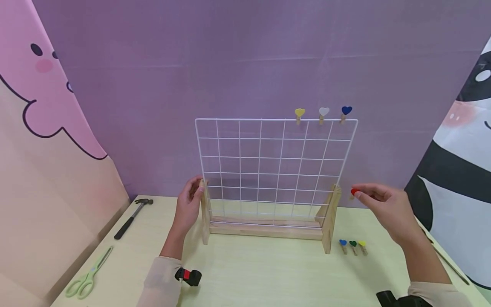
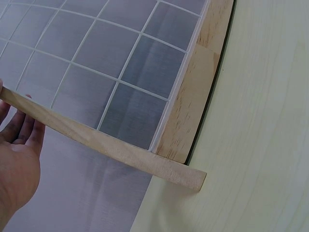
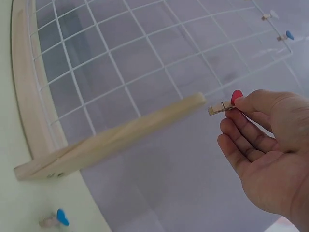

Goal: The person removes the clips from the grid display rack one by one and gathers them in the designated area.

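Observation:
A white wire grid (image 1: 270,166) stands upright in a wooden base (image 1: 264,230) on the table. My left hand (image 1: 189,200) grips the top of the base's left wooden leg (image 2: 96,137), fingers behind it and thumb in front. Between thumb and fingertips, my right hand (image 1: 387,209) pinches a small wooden clothespin with a red heart (image 3: 236,96), held in the air to the right of the grid and apart from it. Clothespins with a yellow heart (image 1: 299,112), a white heart (image 1: 324,111) and a dark blue heart (image 1: 346,111) sit on the grid's top wire, toward the right.
On the table right of the base lie clothespins with a blue heart (image 1: 343,243), a green heart (image 1: 353,244) and a yellow heart (image 1: 362,244). A hammer (image 1: 132,219) and green scissors (image 1: 90,275) lie at the left. A purple backdrop (image 1: 153,85) hangs behind.

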`<state>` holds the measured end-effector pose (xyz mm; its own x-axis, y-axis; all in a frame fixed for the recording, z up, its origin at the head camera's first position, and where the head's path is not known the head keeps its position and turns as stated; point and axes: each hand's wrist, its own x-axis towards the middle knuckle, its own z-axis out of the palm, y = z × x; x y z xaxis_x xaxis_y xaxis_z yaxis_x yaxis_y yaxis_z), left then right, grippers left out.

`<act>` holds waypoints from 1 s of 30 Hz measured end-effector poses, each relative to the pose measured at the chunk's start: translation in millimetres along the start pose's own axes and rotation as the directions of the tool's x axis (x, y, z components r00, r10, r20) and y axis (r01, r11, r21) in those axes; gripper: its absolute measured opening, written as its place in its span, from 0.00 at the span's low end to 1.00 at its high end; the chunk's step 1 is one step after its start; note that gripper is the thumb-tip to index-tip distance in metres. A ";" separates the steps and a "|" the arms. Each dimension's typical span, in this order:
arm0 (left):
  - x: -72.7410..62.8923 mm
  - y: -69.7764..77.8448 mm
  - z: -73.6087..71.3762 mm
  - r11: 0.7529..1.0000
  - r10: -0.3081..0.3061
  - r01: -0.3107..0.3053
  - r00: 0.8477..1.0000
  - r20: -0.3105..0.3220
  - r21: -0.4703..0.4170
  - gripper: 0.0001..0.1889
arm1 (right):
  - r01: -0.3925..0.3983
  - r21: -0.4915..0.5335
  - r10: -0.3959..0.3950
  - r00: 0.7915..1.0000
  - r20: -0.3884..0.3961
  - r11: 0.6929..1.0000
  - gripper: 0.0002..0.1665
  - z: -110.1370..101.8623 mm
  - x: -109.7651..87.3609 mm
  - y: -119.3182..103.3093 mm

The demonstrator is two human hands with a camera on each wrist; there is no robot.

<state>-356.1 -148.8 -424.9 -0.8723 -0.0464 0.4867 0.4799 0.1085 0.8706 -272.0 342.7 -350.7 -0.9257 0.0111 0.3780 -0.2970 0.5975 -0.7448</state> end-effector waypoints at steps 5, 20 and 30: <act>-0.3 -0.6 -0.6 1.000 -0.006 0.006 1.000 -0.002 0.000 0.20 | -0.045 0.008 0.045 0.999 0.023 0.999 0.23 -4.2 -9.2 14.1; 0.3 -0.6 -1.0 1.000 -0.016 0.016 1.000 -0.014 -0.003 0.19 | -0.113 0.039 0.112 0.993 0.020 0.993 0.19 -11.2 -34.2 60.5; 0.1 -0.6 -0.6 1.000 -0.004 0.004 1.000 -0.004 -0.002 0.20 | -0.224 0.016 0.222 0.973 0.063 0.975 0.22 -13.3 -47.1 91.0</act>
<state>-356.4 -149.5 -425.4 -0.8739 -0.0512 0.4834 0.4765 0.1063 0.8727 -252.3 407.2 -429.0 -0.9815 0.0927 0.1673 -0.0861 0.5671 -0.8191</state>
